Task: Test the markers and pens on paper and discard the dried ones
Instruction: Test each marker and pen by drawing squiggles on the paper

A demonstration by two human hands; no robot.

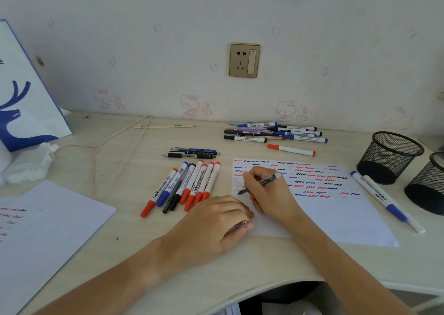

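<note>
I see my right hand [265, 192] gripping a pen [260, 183], its tip touching the left edge of the scribbled paper [336, 213] on the bench [134, 249]. My left hand [213, 225] rests at the paper's near-left corner, fingers curled around a purple pen [236, 227]. A row of markers [185, 187] lies just left of the paper.

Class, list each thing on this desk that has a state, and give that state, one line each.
Right hand: grips a pen, tip on the paper.
Left hand: holds a purple pen.
Test paper: flat, covered in squiggles.
Mesh cups: upright.
Markers beside the paper: capped, lying flat.
</note>
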